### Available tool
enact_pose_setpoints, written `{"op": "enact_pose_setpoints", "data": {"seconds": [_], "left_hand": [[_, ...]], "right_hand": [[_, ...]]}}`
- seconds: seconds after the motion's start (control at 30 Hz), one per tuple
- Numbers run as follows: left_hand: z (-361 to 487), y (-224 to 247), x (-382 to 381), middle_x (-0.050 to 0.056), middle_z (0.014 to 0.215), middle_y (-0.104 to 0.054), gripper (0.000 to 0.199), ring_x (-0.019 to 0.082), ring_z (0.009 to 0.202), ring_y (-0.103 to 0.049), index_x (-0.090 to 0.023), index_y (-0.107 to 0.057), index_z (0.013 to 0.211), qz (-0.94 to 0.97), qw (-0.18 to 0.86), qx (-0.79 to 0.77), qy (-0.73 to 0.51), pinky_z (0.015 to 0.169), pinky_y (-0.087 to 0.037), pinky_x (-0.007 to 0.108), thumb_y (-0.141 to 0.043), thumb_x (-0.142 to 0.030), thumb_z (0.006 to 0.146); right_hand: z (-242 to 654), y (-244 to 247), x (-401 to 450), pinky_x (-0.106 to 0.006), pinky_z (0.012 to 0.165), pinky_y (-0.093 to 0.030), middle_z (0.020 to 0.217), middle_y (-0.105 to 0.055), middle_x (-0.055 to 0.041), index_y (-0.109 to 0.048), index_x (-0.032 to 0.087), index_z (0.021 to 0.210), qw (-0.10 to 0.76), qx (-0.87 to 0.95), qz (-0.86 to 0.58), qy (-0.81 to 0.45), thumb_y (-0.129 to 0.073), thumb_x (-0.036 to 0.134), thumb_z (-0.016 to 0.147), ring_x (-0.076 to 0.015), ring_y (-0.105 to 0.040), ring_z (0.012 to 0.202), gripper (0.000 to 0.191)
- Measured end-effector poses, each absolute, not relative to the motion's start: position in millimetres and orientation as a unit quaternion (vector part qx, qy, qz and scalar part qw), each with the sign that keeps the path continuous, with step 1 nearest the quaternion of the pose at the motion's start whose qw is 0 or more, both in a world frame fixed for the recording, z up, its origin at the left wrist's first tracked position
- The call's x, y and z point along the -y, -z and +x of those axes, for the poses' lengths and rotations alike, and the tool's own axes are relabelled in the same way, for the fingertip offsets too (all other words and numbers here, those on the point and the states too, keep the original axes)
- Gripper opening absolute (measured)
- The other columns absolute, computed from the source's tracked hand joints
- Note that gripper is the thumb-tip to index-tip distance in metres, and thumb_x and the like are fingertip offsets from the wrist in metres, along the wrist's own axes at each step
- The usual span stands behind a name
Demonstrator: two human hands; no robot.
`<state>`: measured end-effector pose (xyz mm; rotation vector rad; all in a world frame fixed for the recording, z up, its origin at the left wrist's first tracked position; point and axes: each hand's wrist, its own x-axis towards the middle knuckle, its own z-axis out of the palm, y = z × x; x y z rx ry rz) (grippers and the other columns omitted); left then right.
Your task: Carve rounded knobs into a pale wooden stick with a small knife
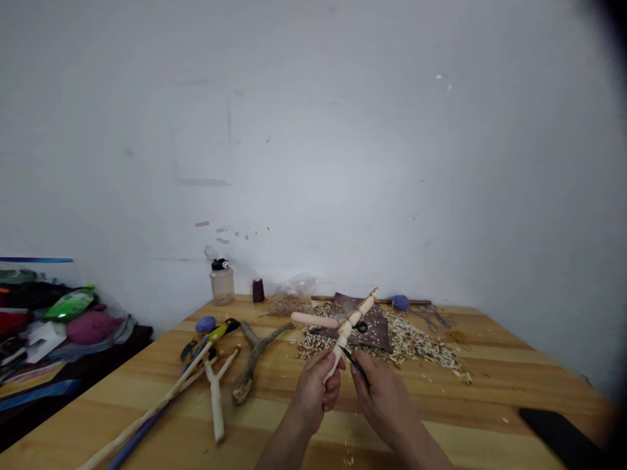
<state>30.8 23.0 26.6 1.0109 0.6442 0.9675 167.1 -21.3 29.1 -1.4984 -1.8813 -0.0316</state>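
Note:
My left hand (313, 391) grips the lower end of a peeled, pale wooden branch (347, 328) with a cross-like fork and carved, knobbly segments. My right hand (379, 399) is shut on a slim black knife (355, 363), whose tip lies against the branch just above my left hand. Both hands are held over the table, close together. Behind them a heap of wood shavings (409, 343) covers part of the tabletop, and a dark leather piece (367, 326) lies under the branch's upper part.
The pine table (455, 418) holds a water bottle (222, 282), a bark-covered forked branch (249, 364), a peeled Y-shaped stick (215, 398), a yellow-handled tool (223, 329), and a black phone (558, 437). Clutter sits on a lower surface at left. A white wall stands behind.

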Motion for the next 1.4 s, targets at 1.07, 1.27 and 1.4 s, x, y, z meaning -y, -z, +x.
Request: {"op": "enact_pose_setpoints", "data": {"seconds": [1.07,1.27,1.4], "left_hand": [[26.5,-27.4,-22.0,0.002,0.061,-0.053,0.022,0.017,0.061,-0.044,-0.020,-0.059,0.066,0.717,0.385,-0.344,-0.469,0.057,-0.028,0.024,-0.053,-0.036,0.078],[31.3,-23.0,-22.0,0.002,0.066,-0.055,0.022,0.015,0.062,-0.046,-0.019,-0.060,0.076,0.713,0.382,-0.335,-0.483,0.060,-0.030,0.024,-0.050,-0.038,0.081],[31.9,-22.2,-25.1,-0.006,0.048,-0.038,0.028,0.008,0.040,-0.030,-0.017,-0.055,0.076,0.611,0.573,-0.296,-0.460,0.043,-0.025,0.021,-0.048,-0.044,0.080]], "right_hand": [[167.6,-26.8,15.1,-0.022,0.056,-0.036,0.076,-0.065,-0.0031,-0.056,0.023,0.093,0.380,0.720,-0.575,-0.084,-0.031,0.032,0.090,-0.0158,-0.060,0.068,0.027],[173.3,-32.2,16.2,-0.019,0.042,-0.035,0.054,-0.050,0.0058,-0.051,0.021,0.086,0.439,0.685,-0.495,-0.304,-0.034,0.046,0.087,-0.0095,-0.046,0.041,0.030],[178.1,-39.4,19.1,-0.018,0.037,-0.032,0.052,-0.046,0.0080,-0.047,0.021,0.082,0.490,0.632,-0.442,-0.406,-0.036,0.054,0.084,-0.0077,-0.042,0.036,0.035]]}}
